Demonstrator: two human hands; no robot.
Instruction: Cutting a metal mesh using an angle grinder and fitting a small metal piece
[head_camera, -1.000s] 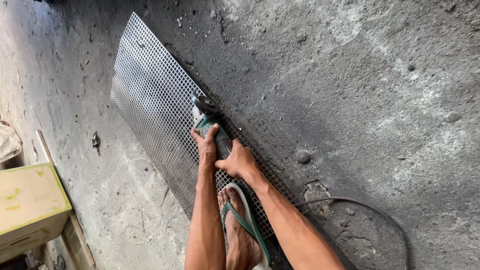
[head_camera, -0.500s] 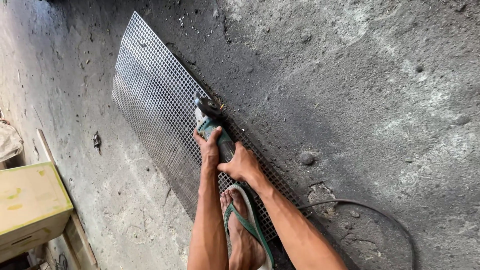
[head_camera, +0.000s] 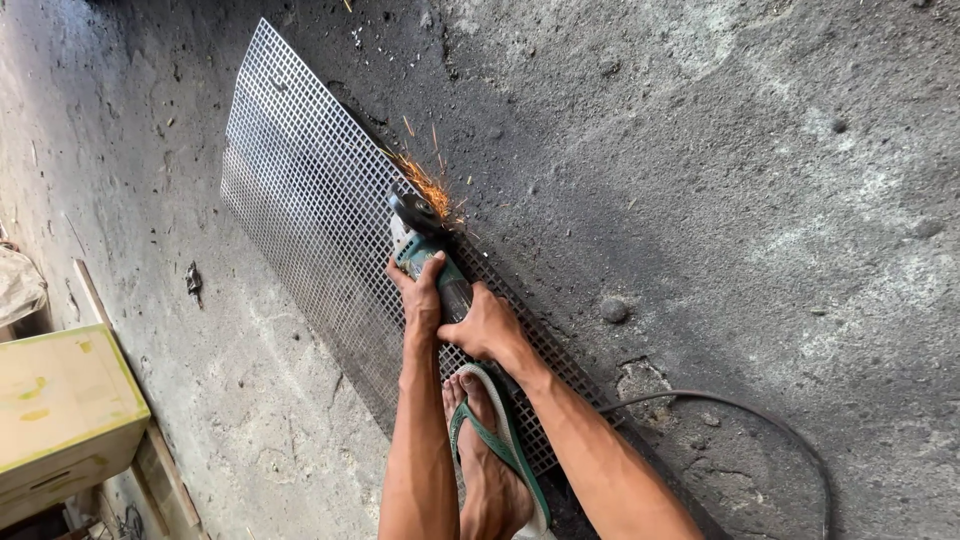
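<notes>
Moved: sparks (head_camera: 428, 183) now fly off the grinder disc – none earlier.
Left hand (head_camera: 422, 297): I see it gripping the green angle grinder (head_camera: 430, 252).
Right hand (head_camera: 487, 325): wrapped round the grinder's rear body.
Grinder: on the metal mesh sheet's (head_camera: 300, 190) right edge – foot in a green sandal (head_camera: 497, 450) pins the near end.

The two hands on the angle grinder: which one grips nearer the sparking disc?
The left hand grips the green body just behind the disc. The right hand holds the rear end of the angle grinder, farther from the sparks.
</notes>
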